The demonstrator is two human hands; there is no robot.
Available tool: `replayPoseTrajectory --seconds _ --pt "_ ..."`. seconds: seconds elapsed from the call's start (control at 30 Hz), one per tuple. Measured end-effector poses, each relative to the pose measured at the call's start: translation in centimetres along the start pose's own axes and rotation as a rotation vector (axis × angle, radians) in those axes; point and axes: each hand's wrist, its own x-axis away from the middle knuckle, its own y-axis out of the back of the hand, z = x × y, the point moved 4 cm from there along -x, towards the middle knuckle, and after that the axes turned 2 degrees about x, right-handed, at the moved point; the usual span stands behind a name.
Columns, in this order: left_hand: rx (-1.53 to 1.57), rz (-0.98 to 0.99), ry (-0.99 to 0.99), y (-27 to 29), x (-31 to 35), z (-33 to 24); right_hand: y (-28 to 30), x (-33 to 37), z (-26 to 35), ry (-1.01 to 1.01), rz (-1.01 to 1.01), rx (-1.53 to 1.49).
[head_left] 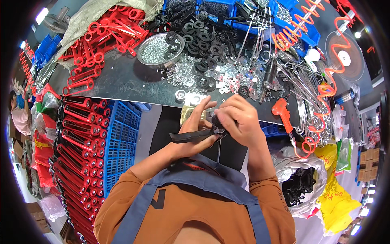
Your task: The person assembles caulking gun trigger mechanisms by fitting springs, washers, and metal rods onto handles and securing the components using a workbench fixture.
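In front of my apron, at the near edge of the bench, my left hand (195, 132) holds a black plastic handle-like part (189, 137). Its flat tapered end sticks out to the left across the palm. A thin metal rod (219, 150) points down toward me from under the hands. My right hand (240, 120) is closed at the part's rounded end, thumb and fingers pressed together; what lies between those fingertips is hidden. Just beyond the hands are a pale metal block (187, 112) and a small round wheel-like piece (180, 95).
Loose metal bits, black rings (203, 44) and a steel bowl (156, 55) cover the bench. Red handled parts (85, 138) are stacked at left beside a blue crate (124, 138). To the right lie a red-orange air gun (282, 112), a dark power driver (269, 75) and coiled hoses.
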Motion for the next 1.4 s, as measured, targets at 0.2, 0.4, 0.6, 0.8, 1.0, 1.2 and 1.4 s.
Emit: replayPoseTrajectory --seconds 0.2,0.4,0.6,0.8,1.0,1.2,1.4 --pt "0.035 0.025 -0.005 0.1 0.1 0.2 -1.0 5.3 -2.7 -0.344 -0.318 -0.284" --pt "-0.376 0.108 -0.426 0.3 -1.2 -1.3 -11.6 15.5 -2.6 -0.778 -0.194 -0.669" --pt "-0.289 0.112 -0.454 -1.0 -1.1 -0.2 -11.9 15.1 -2.8 -0.76 -0.453 -0.64" --pt "-0.176 0.101 -0.334 0.1 -0.5 2.2 -11.5 14.1 -2.4 -0.751 -0.28 -0.545" --pt "0.609 0.114 -0.205 5.2 -3.1 -1.7 -6.4 8.0 -2.0 -0.378 -0.256 -0.061" --pt "0.622 -0.37 -0.159 11.3 -3.9 0.1 0.7 -10.2 -13.5 -0.523 -0.721 -0.176" --pt "0.557 -0.269 0.105 11.0 2.0 3.6 1.0 -19.0 -33.0 -0.443 -0.975 0.434"
